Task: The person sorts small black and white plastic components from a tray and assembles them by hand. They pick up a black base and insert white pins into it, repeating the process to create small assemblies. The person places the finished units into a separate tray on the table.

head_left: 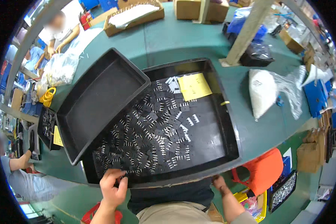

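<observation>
My left hand [114, 187] is at the front left rim of a large black tray [233, 143], its fingers curled and thumb bent in. Whatever it may hold is hidden. Spread over the tray floor are many small black parts with silvery pins [153, 138]. Several white comb-like pieces [173, 84] lie among them, close to a yellow paper slip [195, 86]. A second, smaller black tray [100, 100] rests tilted across the large tray's left side, with nothing in it. Down beside my waist, my right hand [219, 183] is near the table edge, its fingers mostly out of sight.
A bag of white granules [263, 91] lies to the right on the green table [153, 44]. Behind it, a metal post [246, 33] rises. An orange chair [263, 171] stands at right. Another person [59, 31] works at far left, near yellow-handled scissors [47, 97].
</observation>
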The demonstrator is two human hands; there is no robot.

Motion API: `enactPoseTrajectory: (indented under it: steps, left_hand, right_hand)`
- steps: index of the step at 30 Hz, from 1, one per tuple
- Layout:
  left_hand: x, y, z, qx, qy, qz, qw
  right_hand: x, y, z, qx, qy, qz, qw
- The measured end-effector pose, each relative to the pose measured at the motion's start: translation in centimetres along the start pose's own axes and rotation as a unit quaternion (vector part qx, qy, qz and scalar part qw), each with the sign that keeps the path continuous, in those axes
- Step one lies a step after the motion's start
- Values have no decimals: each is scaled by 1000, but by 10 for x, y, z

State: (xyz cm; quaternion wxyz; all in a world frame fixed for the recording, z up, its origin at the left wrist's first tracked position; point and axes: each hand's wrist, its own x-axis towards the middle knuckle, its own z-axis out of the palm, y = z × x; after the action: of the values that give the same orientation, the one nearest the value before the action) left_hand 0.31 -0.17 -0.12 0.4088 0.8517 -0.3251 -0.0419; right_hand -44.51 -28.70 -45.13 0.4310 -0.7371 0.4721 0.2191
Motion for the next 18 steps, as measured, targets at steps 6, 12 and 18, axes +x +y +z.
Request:
enactPoseTrajectory:
  steps: [6,12,18]
  left_hand:
    - [26,41,0,-52,-176,23,983]
    - [79,45,27,-45,-333,125,934]
    - [102,17,51,-108,-306,94,941]
  right_hand:
    - [-206,-301,-246,104,-212,-291,927]
    - [-187,-474,-290,-145,129,-508,839]
    - [-48,-532,-290,-410,342,-428,729]
